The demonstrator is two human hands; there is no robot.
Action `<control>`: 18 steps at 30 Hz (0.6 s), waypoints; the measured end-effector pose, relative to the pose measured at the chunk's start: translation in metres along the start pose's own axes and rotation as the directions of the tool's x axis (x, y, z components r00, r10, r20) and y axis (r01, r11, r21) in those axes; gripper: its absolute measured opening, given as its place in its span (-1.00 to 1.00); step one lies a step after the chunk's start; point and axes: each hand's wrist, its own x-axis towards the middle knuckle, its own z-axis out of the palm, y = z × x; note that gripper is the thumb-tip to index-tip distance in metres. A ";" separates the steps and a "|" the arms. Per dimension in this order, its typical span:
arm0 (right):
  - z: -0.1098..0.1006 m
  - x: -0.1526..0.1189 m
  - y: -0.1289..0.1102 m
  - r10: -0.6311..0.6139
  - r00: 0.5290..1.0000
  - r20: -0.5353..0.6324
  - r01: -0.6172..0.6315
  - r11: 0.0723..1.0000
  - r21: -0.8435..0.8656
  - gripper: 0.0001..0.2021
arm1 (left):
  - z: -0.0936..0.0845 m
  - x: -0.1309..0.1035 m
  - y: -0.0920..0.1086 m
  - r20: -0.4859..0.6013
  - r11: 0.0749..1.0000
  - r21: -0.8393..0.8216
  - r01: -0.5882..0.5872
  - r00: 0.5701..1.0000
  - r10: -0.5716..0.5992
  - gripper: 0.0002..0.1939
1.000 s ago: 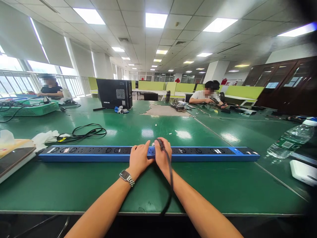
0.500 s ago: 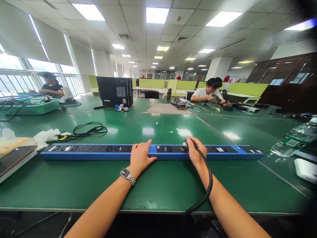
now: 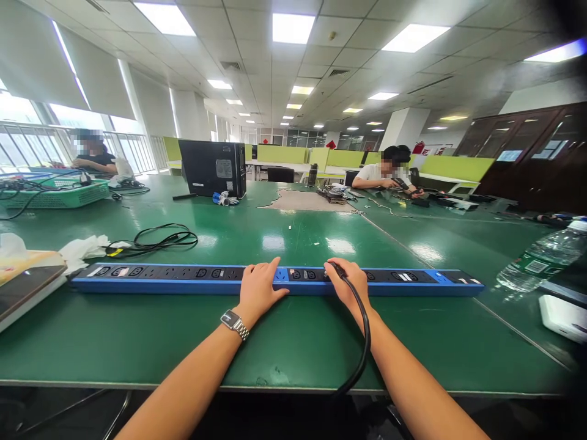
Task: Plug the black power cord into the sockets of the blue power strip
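A long blue and black power strip (image 3: 183,287) lies across the green table, with several sockets on its top. My left hand (image 3: 260,286) rests on the strip left of its middle, thumb and fingers apart, beside a blue socket section. Right of the middle, my right hand (image 3: 351,282) pinches the plug end of a thick black cable (image 3: 364,333) just over the strip's sockets. The cable loops down past my wrist and over the table's front edge. Whether the plug touches a socket cannot be made out.
Coiled black cable (image 3: 172,240) lies behind the strip's left part. A plastic bottle (image 3: 536,260) and white object (image 3: 563,316) are at right. Tissues (image 3: 85,252) and a box are at left. Further back are a green basket (image 3: 87,194), a black computer case (image 3: 206,168) and two people.
My right hand has moved left along the strip with the cable plug, nearer my left hand. My left hand stays in place on the strip.
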 end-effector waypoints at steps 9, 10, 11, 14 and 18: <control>0.001 -0.007 -0.001 -0.075 0.996 0.051 0.081 0.986 -0.146 -0.68 | 0.001 0.000 -0.001 -0.006 1.000 -0.010 0.000 1.000 -0.001 -0.22; 0.002 -0.008 -0.002 -0.092 0.993 0.068 0.102 0.982 -0.158 -0.69 | 0.001 0.000 -0.001 -0.009 1.000 -0.009 0.000 1.000 -0.001 -0.22; 0.002 -0.009 -0.002 -0.106 0.991 0.082 0.119 0.979 -0.168 -0.70 | 0.001 0.000 -0.001 -0.011 1.000 -0.008 0.001 1.000 -0.001 -0.22; 0.004 -0.013 -0.004 -0.112 0.990 0.090 0.128 0.972 -0.196 -0.72 | 0.001 0.000 0.000 -0.010 1.000 -0.007 0.008 1.000 -0.008 -0.22; 0.006 -0.018 -0.004 -0.110 0.992 0.061 0.121 0.967 -0.226 -0.70 | 0.000 0.000 0.000 -0.002 1.000 -0.016 0.010 1.000 -0.010 -0.21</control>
